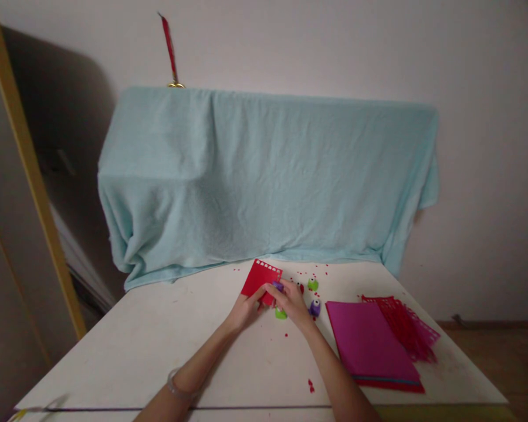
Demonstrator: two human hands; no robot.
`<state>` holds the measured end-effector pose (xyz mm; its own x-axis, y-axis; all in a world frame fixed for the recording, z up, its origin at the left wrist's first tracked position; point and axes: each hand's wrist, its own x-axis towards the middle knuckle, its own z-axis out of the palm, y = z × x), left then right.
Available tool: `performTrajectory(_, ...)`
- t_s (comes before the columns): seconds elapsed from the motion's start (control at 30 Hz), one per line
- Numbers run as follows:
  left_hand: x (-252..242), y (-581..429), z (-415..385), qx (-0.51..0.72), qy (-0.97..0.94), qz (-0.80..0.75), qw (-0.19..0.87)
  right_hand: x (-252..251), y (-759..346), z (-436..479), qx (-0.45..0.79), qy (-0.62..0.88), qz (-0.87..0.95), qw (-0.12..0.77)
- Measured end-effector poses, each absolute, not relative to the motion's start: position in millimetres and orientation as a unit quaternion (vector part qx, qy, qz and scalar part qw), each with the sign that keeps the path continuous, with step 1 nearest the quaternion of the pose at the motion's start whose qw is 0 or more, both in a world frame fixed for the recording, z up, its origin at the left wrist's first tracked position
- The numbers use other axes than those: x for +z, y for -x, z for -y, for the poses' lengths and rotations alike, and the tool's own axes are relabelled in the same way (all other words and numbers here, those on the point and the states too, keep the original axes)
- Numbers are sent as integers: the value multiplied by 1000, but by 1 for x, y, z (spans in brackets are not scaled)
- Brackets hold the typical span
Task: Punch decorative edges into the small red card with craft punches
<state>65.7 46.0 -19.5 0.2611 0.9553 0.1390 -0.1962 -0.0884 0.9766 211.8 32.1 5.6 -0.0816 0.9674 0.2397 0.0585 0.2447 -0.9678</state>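
Note:
A red paper sheet (259,276) with small shapes punched along its far edge lies on the white table (158,340). My left hand (245,309) pinches its near edge. My right hand (292,302) is closed around a small purple craft punch (278,286) set on the sheet's right side. Around my right hand stand other small punches: a green punch (312,284), a purple punch (315,307), and a green punch (280,314) partly under my fingers. A red one behind my hand is mostly hidden.
A stack of magenta and red paper (369,346) lies at the right, with punched red lattice sheets (407,325) beside it. Red paper bits (310,385) dot the table. A light blue towel (264,176) drapes a large object at the table's back.

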Motion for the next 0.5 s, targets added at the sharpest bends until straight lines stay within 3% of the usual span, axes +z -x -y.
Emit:
performTrajectory(0.3,-12,-64,-46,541,-524,-350,557,0,-217,-39,447,439,556,546)
performTrajectory(0.5,-12,-64,-46,546,-534,-348,543,0,-230,-48,543,409,462,570)
